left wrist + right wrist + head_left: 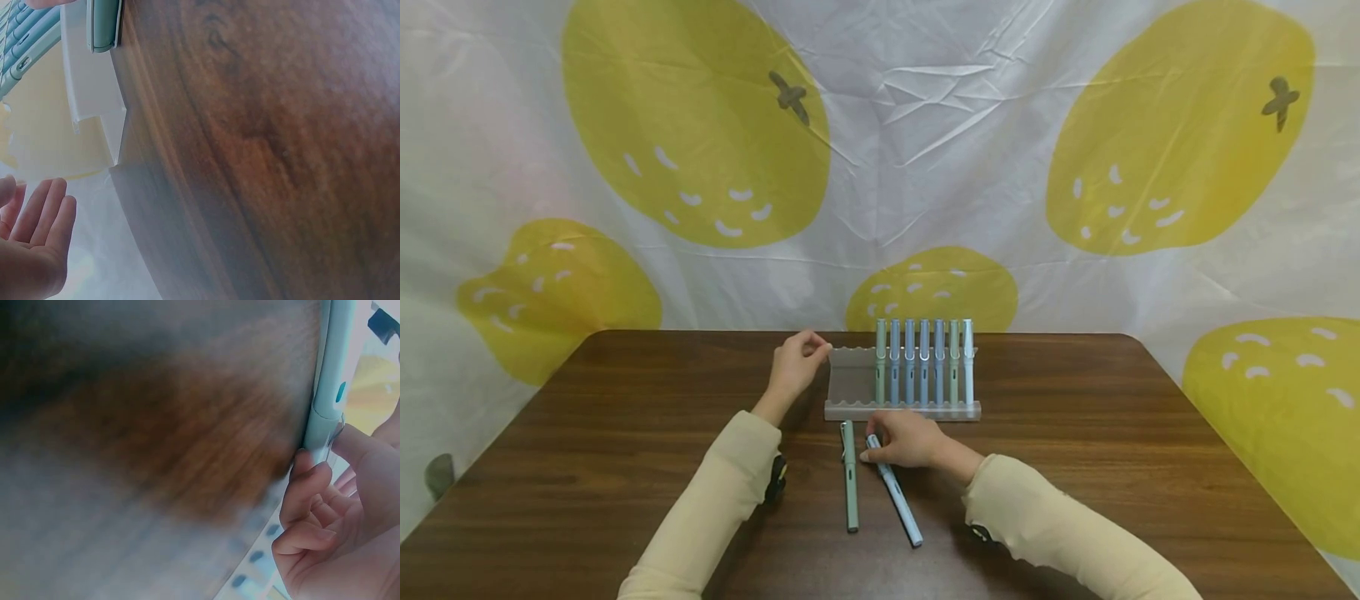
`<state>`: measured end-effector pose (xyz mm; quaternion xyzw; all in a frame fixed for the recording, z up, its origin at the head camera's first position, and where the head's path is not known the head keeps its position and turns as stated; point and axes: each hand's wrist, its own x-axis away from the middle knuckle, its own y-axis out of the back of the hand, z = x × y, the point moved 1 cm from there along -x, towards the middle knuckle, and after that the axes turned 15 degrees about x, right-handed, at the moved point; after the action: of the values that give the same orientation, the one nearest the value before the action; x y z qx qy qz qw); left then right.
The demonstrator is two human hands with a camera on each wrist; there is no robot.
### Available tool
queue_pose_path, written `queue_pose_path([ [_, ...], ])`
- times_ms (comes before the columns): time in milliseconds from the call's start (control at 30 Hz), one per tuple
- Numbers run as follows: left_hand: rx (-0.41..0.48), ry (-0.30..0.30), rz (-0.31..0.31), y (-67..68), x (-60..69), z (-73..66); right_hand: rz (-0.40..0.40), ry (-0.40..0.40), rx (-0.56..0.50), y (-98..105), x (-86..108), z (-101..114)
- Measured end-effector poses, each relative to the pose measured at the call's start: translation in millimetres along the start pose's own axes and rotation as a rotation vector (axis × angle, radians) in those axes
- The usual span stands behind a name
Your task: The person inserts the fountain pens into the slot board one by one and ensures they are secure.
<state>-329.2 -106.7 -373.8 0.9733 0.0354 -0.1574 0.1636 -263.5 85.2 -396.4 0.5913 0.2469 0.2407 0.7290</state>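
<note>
A clear pen rack (852, 383) with a wavy edge stands near the far side of the table, several capped pens (924, 367) upright in its middle and right slots. At its upper left corner, my left hand (796, 367) pinches the edge between thumb and fingertips; the left wrist view shows the other fingers (51, 219) fairly straight. In front of the rack, my right hand (910, 440) pinches the cap end of a light blue pen (901, 504) that lies slanted on the table. Beside it lies a green pen (851, 492), cap toward the rack, untouched.
The dark wooden table (1075, 467) reaches back to a white cloth (880, 183) printed with yellow lemons. A rounded grey-green object (440, 477) shows beyond the table's left edge.
</note>
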Motion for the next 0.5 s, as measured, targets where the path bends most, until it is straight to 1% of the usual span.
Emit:
queue_pose_path([
  [133,-0.004,-0.001,-0.002,0.2,0.2,0.2,-0.014,-0.009,0.036,1,1.8,3],
  [233,-0.004,-0.001,-0.003,0.4,0.5,0.2,-0.026,-0.012,0.036,1,2.1,2],
  [333,-0.002,-0.002,-0.004,0.3,0.4,0.3,-0.023,-0.015,-0.013,2,1.8,0],
  [500,0.001,0.002,0.004,-0.2,0.5,0.3,0.001,-0.032,-0.144,4,0.7,-7],
])
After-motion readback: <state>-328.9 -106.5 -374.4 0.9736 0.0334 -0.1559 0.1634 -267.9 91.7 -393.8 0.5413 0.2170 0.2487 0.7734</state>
